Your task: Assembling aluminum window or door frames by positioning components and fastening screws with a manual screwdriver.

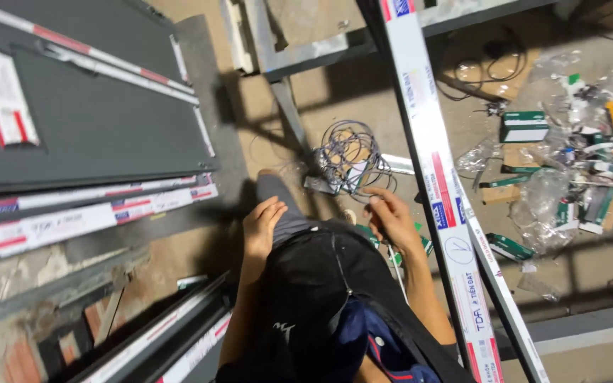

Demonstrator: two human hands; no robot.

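- At far left, dark grey metal panels [101,128] lie stacked flat, their edges still wrapped in white protective film with red and blue marks, likely so the finish stays unscratched
- Lower left, more film-wrapped dark profiles [172,330] lean close together beside a rough brick and plaster ledge
- The left hand [262,228] rests open, fingers loosely together, flat on the person's own knee in grey trousers; it holds nothing and seems to steady the crouch
- Just beyond the knee, a loose coil of thin grey wire [349,156] sits on the concrete floor [335,99], near the foot of a grey steel frame leg
- The right hand [390,215] is partly curled, fingertips pinched together on what looks like a strand of that wire, which runs up toward the coil; the grip itself is too small to see clearly
- Right of that hand, a long dark profile with white film [448,206] slants across the view from top to bottom, propped at an angle
- At far right, green and white small boxes [524,126], clear plastic wrappers and cardboard scraps lie scattered on the floor, well apart from both hands
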